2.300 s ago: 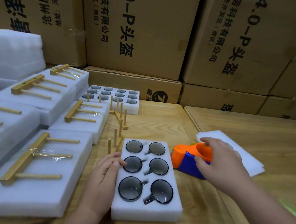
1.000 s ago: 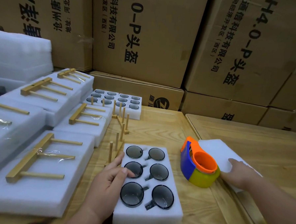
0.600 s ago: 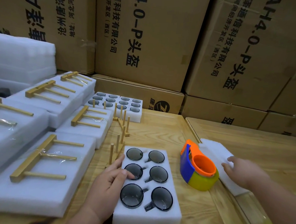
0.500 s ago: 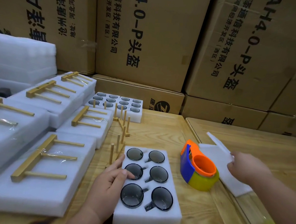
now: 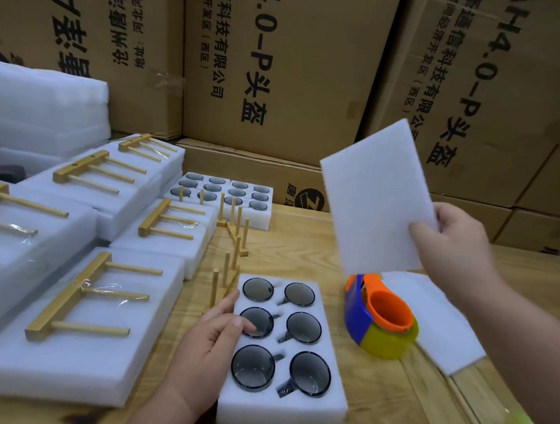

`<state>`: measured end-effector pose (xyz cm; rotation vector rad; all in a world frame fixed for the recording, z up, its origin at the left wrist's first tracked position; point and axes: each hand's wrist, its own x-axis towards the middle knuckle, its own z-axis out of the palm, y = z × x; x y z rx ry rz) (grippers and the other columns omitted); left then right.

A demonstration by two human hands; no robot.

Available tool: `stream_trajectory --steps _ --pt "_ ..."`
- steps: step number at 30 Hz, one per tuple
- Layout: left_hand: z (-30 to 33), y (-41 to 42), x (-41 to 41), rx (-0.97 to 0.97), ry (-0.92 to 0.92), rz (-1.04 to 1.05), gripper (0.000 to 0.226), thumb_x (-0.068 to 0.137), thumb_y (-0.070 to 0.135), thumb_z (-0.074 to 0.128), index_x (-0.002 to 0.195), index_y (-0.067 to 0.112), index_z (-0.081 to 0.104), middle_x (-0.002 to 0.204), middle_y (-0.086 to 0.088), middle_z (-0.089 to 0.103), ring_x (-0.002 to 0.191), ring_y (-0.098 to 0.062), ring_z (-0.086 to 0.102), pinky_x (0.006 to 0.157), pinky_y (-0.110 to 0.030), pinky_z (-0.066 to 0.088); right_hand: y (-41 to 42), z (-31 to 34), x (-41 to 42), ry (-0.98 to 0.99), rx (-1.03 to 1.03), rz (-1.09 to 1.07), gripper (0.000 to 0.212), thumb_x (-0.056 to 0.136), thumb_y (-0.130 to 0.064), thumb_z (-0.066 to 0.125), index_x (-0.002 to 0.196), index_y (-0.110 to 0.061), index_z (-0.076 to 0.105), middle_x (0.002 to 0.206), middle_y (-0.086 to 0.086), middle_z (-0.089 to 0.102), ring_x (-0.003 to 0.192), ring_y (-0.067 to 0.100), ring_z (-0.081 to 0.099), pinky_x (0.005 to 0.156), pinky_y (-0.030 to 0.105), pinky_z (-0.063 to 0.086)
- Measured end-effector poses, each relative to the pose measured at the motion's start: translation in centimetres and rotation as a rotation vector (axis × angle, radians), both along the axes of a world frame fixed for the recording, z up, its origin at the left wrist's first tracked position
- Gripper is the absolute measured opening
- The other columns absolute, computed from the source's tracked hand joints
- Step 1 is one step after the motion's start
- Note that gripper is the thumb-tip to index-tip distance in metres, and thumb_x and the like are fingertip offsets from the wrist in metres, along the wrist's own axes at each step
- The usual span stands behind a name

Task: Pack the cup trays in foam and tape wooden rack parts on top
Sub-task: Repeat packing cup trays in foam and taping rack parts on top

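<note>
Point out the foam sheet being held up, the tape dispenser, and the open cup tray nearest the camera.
foam sheet [image 5: 375, 197], head view, middle of its flat face.
tape dispenser [image 5: 357, 316], head view, blue side panel.
cup tray [image 5: 281, 409], head view, bare foam along its near edge.

1. Foam sheet: plain white.
2. Cup tray: white foam holding smoky grey cups.
3. Tape dispenser: orange, blue and yellow.
4. Rack parts: pale wood.
5. Boxes: brown with black lettering.
6. Table: light wood grain.
</note>
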<state>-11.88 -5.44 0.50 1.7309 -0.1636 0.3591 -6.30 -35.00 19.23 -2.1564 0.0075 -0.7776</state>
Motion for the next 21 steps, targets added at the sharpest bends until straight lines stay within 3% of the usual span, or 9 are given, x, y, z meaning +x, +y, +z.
stream_trajectory --steps 3,5,8,10,12,15,17,19,21 --pt "-0.2 0.0 0.1 -0.05 0.008 0.007 0.027 0.088 0.044 0.051 0.094 0.038 0.076 0.14 0.021 0.055 0.135 0.013 0.042 0.109 -0.025 0.034 2.9 -1.0 -1.0 0.255 0.344 0.164 0.013 0.092 -0.007 0.056 0.093 -0.015 0.066 0.096 0.013 0.075 0.083 0.027 0.071 0.068 0.04 0.056" --pt "-0.3 0.0 0.2 -0.11 0.027 0.006 0.027 0.089 0.04 0.051 0.103 0.039 0.074 0.14 0.023 0.057 0.133 0.011 0.045 0.112 -0.03 0.036 4.0 -2.2 -1.8 0.457 0.478 0.238 0.01 0.092 -0.005 0.056 0.095 -0.008 0.066 0.085 0.012 0.077 0.074 0.027 0.074 0.06 0.04 0.059" --pt "-0.3 -0.1 0.3 -0.182 0.044 0.013 0.034 0.088 0.039 0.053 0.115 0.034 0.073 0.138 0.021 0.061 0.132 0.007 0.049 0.116 -0.036 0.037 5.0 -4.3 -3.2 0.647 0.583 0.288 0.003 0.09 -0.005 0.056 0.088 -0.007 0.057 0.066 0.005 0.066 0.056 0.021 0.063 0.051 0.03 0.045" --pt "-0.3 0.0 0.3 -0.188 0.053 0.014 0.039 0.089 0.041 0.052 0.123 0.033 0.069 0.135 0.023 0.063 0.131 0.006 0.051 0.115 -0.038 0.039 5.3 -5.6 -4.0 0.722 0.587 0.289 0.008 0.088 -0.003 0.056 0.087 -0.01 0.059 0.07 0.007 0.064 0.06 0.022 0.061 0.055 0.029 0.043" --pt "-0.3 0.0 0.2 -0.175 0.047 0.004 0.04 0.089 0.042 0.051 0.126 0.036 0.066 0.133 0.028 0.062 0.13 0.007 0.051 0.114 -0.035 0.04 5.7 -6.6 -4.9 0.798 0.533 0.325 0.013 0.09 -0.004 0.056 0.089 -0.009 0.069 0.078 0.005 0.075 0.064 0.02 0.07 0.055 0.028 0.05" --pt "-0.3 -0.1 0.3 -0.183 0.052 -0.007 0.042 0.089 0.038 0.051 0.128 0.036 0.064 0.135 0.03 0.06 0.132 0.008 0.049 0.115 -0.033 0.038 5.8 -7.6 -5.9 0.834 0.234 0.309 0.01 0.093 -0.02 0.064 0.102 -0.023 0.067 0.086 0.0 0.077 0.065 0.009 0.073 0.052 0.026 0.053" --pt "-0.4 0.0 0.4 -0.214 0.072 -0.022 0.049 0.088 0.036 0.052 0.136 0.028 0.062 0.138 0.02 0.062 0.133 0.001 0.051 0.116 -0.041 0.039 5.6 -7.8 -6.2 0.791 0.031 0.311 0.007 0.092 -0.027 0.067 0.098 -0.026 0.064 0.073 -0.011 0.07 0.051 -0.003 0.063 0.044 0.016 0.043" --pt "-0.3 -0.1 0.4 -0.235 0.077 -0.037 0.051 0.089 0.034 0.053 0.138 0.026 0.061 0.136 0.016 0.064 0.131 -0.003 0.054 0.113 -0.044 0.042 5.3 -7.7 -6.0 0.805 0.036 0.355 0.008 0.093 -0.024 0.068 0.091 -0.016 0.067 0.056 -0.013 0.062 0.041 -0.001 0.053 0.04 0.015 0.035" --pt "-0.2 -0.1 0.4 -0.243 0.06 -0.036 0.044 0.089 0.037 0.054 0.132 0.034 0.062 0.131 0.022 0.065 0.127 0.002 0.056 0.109 -0.038 0.045 4.9 -7.3 -5.6 0.859 0.109 0.358 0.021 0.093 -0.021 0.068 0.076 -0.012 0.06 0.051 -0.01 0.05 0.04 0.006 0.041 0.041 0.021 0.029"
